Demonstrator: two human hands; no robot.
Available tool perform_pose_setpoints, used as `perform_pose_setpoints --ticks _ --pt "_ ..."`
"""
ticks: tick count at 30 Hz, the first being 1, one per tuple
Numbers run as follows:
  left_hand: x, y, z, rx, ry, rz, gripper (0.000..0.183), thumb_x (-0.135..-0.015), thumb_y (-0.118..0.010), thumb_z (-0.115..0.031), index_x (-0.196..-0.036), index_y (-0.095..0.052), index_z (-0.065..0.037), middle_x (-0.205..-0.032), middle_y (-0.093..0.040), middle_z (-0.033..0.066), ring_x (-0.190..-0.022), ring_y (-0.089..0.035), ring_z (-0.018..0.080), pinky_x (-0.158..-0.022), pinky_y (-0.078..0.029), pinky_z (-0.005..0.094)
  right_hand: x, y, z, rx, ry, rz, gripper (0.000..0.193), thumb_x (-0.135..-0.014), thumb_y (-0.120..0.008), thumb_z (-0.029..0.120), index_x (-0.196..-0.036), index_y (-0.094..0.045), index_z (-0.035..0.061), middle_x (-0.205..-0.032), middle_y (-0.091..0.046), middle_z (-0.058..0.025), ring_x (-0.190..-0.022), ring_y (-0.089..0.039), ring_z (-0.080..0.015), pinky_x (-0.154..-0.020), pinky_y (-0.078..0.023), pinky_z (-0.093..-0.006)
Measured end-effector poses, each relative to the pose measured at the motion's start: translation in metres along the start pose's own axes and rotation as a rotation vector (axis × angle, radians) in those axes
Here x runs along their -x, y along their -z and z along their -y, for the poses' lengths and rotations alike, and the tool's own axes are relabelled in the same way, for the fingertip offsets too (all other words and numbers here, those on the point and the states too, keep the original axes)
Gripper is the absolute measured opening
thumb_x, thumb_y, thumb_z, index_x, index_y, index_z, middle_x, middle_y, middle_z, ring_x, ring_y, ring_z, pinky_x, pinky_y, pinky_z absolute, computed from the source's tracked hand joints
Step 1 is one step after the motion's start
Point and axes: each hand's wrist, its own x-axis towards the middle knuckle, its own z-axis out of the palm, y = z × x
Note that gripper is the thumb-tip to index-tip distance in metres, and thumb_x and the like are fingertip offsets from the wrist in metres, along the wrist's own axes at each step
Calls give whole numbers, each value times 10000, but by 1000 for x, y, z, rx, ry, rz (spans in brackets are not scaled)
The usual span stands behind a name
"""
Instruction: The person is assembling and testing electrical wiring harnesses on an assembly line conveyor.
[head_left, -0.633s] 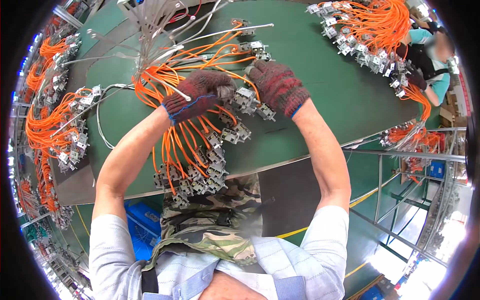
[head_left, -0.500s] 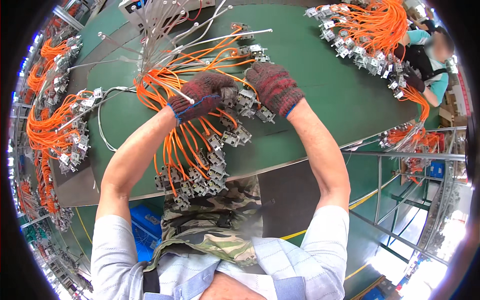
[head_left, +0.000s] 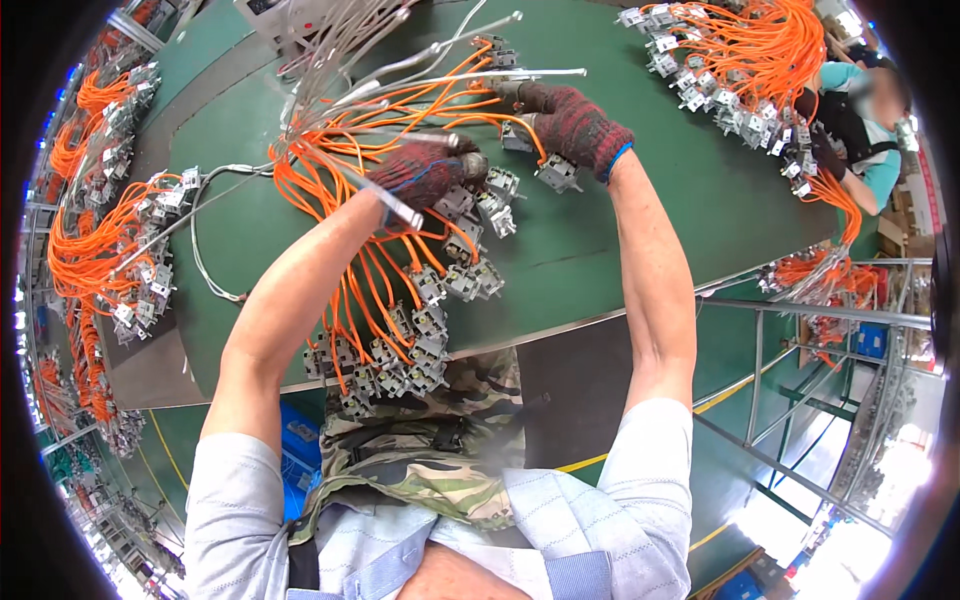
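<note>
Both hands wear dark red and grey knitted gloves over a bundle of orange cables (head_left: 300,185) ending in grey metal connector blocks (head_left: 430,325). My left hand (head_left: 425,172) is closed among the cables, with grey blocks just below its fingers. What it grips is hidden. To its right, my right hand (head_left: 575,125) reaches leftward with fingers bent together beside the upper blocks. I cannot make out what lies between them. A grey block (head_left: 517,135) sits against that hand, and another block (head_left: 558,174) hangs from an orange cable below it. Pale ball-ended leads (head_left: 400,65) fan out above.
The green tabletop (head_left: 660,200) carries a second orange bundle (head_left: 750,55) at the far right, near a person (head_left: 855,120) in a teal shirt. More orange bundles (head_left: 90,245) stand along the left edge. A metal frame (head_left: 760,380) rises at the right.
My right hand has moved right and slightly up. Two grey blocks near it now lie farther up and right. My left hand has shifted slightly right, and the pale leads have swung right.
</note>
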Motion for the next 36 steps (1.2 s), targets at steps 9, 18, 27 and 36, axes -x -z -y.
perform_pose_setpoints --ticks 9,18,27,36 --pt "8 -14 -17 -489 -87 -171 305 -936 -704 -274 -1165 -719 -72 -1054 -735 178 -1041 -697 405 -907 -542 501 20 -30 -11 -505 -100 -185 441 -973 -719 217 -1392 -708 80 -1171 -786 -84 -978 -724 -185 -906 -587 -354" --pt "-9 2 -29 -456 -410 -619 375 -917 -727 -184 -1269 -654 -78 -1172 -713 199 -1091 -673 437 -907 -554 528 129 -36 20 186 42 -323 475 -921 -774 275 -1335 -690 58 -1176 -767 -172 -1053 -746 -325 -913 -588 -426" --pt "-95 42 -13 -238 70 -357 920 -895 -722 -608 -1561 -471 -24 -1465 -603 305 -1341 -605 467 -1136 -465 480 124 -55 26 941 197 -161 165 -910 -607 145 -1050 -681 100 -967 -715 -153 -927 -719 -351 -789 -574 -497" --pt "-96 44 -9 -260 -351 -119 639 -1002 -672 -462 -1464 -608 -26 -1324 -702 187 -1185 -675 255 -1013 -525 371 133 -33 33 343 -8 -182 424 -936 -755 335 -1242 -702 47 -1113 -740 -182 -1018 -718 -403 -871 -582 -497"
